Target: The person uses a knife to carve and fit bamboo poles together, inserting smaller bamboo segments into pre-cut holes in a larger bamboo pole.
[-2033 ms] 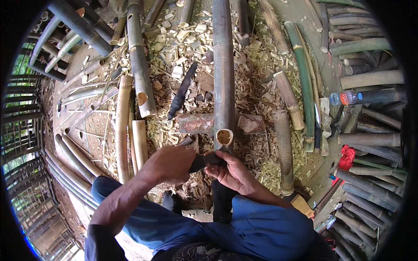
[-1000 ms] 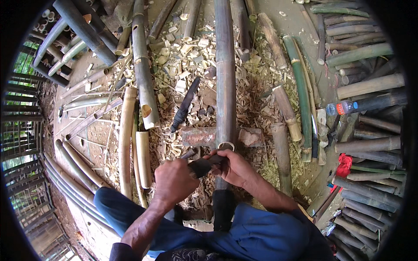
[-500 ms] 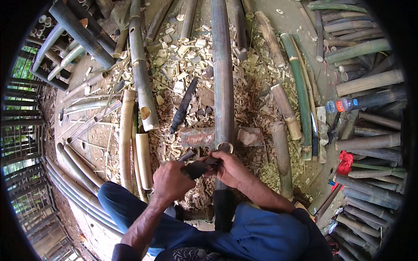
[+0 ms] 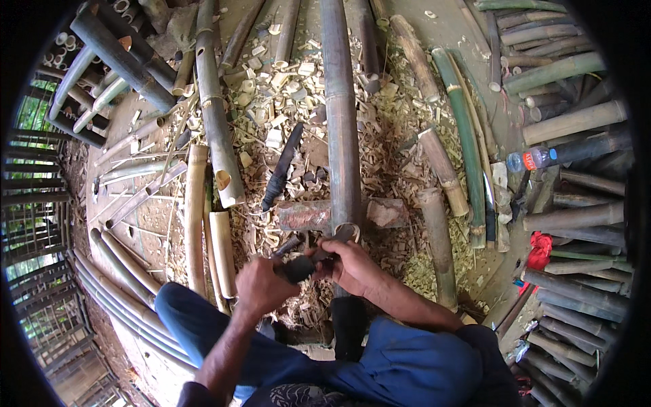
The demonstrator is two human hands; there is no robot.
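My left hand (image 4: 258, 286) is closed round one end of a short, dark, stick-like piece (image 4: 298, 269); its exact kind does not show. Fingers of my right hand (image 4: 352, 268) pinch the same piece farther along, its far tip near the cut mouth of a long dark bamboo pole (image 4: 343, 142). The pole runs away from me, its near end beside a reddish-brown wooden block (image 4: 305, 216). Just beyond my left hand lies a small dark ridged object (image 4: 288, 245), partly hidden. A dark knife-like tool with a wrapped handle (image 4: 281, 169) rests on the shavings.
Bamboo chips (image 4: 285, 88) cover the ground. Cut bamboo lengths lie to the left (image 4: 195, 224) and right (image 4: 441, 251), with a green pole (image 4: 464, 136) farther right. At the right, a plastic bottle (image 4: 532, 160) and a red bag (image 4: 539, 251) sit by stacked bamboo (image 4: 576, 220).
Both hands have shifted slightly toward me with the dark piece, the left one also a little leftward. The view has tilted slightly; the bamboo lies as before.
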